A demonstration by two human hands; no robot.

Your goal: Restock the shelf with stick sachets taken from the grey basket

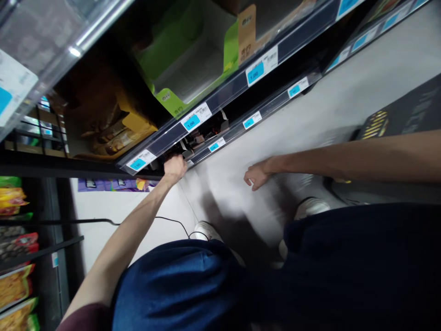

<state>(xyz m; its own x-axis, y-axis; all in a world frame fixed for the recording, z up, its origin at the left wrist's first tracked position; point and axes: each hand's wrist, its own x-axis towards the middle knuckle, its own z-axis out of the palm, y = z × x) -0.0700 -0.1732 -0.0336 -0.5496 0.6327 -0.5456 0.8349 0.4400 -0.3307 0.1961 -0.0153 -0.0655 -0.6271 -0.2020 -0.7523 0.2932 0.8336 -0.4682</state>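
My left hand [175, 167] reaches to the left end of the bottom shelf, beside its price-tag rail [237, 125]. Its fingers curl in against the shelf edge; what they grip, if anything, is hidden. Just beyond it, dark boxes with small packets [203, 136] sit in the low shelf gap. My right hand [257, 176] hangs over the grey floor, with loosely bent fingers, a gap between thumb and forefinger, and nothing held.
Above stand a green display box [193, 59] and a yellow box [131, 124] of packets. Bagged snacks [15, 289] hang at left. A black cable [172, 219] crosses the floor near my shoe [206, 230]. A dark box [406, 110] with yellow print lies at right.
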